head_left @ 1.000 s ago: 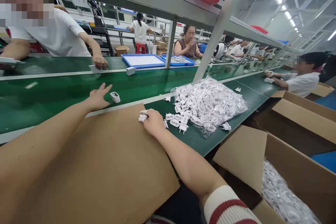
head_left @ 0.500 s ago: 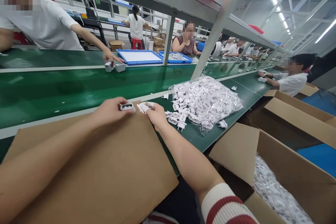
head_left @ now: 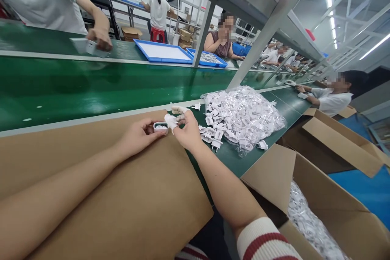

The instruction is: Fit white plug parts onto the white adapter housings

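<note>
Plainly, both hands were occupied. Item: a white, oval, cup-shaped plastic housing [head_left: 161, 127], mouth upward, above the far edge of a flat brown cardboard sheet [head_left: 137, 203]; contents too small to tell. Hold: the left hand [head_left: 138, 136] had thumb and fingers closed about its sides. Item: a white plastic plug piece [head_left: 171, 122], at the housing's two o'clock, pinched by the right hand [head_left: 187, 128]; whether it touched the housing, I could not tell.

Handling, as judged: both light, stiff, smooth enough to slip; best taken by the broad sides, rim and pins left free.

Stock: a clear, crinkled plastic bag of similar white pieces [head_left: 243, 118], between the right hand's two and three o'clock; loose white two-pinned pieces [head_left: 217, 144], between three and four. Beyond, at twelve, ran a glossy green belt [head_left: 91, 85].
</note>
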The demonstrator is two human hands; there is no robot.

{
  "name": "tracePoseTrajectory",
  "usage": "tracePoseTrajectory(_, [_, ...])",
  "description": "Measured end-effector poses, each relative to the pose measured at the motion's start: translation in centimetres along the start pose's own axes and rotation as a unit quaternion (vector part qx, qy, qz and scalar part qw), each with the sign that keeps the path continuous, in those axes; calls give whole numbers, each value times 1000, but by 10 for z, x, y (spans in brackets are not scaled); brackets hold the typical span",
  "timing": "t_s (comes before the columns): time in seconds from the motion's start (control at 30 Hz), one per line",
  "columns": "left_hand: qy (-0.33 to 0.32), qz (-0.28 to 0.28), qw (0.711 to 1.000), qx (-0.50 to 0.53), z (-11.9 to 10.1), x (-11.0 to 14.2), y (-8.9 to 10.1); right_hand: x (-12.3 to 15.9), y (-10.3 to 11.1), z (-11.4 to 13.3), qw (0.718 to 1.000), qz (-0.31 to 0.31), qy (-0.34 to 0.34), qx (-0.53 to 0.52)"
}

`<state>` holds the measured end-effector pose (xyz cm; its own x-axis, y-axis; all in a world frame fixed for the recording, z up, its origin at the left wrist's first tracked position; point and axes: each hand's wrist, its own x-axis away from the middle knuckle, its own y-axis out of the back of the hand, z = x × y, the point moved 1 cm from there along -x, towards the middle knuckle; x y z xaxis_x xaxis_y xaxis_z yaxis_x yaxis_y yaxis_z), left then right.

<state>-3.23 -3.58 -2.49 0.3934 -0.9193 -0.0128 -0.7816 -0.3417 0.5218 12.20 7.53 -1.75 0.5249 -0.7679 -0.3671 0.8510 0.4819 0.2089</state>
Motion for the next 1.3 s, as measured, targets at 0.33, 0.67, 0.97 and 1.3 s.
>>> tracePoseTrajectory(0.33, [-40, 4, 999, 0, 5, 1, 0, 8, -4, 6, 968, 90, 122, 200])
tracePoseTrajectory(0.67, [-74, -13, 997, -11, 7, 0, -1, 5, -10, 23, 890, 165, 123, 407])
tracePoseTrajectory(0.97, [-76, -42, 956, -280, -4, 2, -1, 11, -14, 32, 876, 152, 84, 450])
tracePoseTrajectory(1.3, [-40, -4, 970, -239, -28, -4, 20, 3, -1, 26, 934, 79, 6, 348])
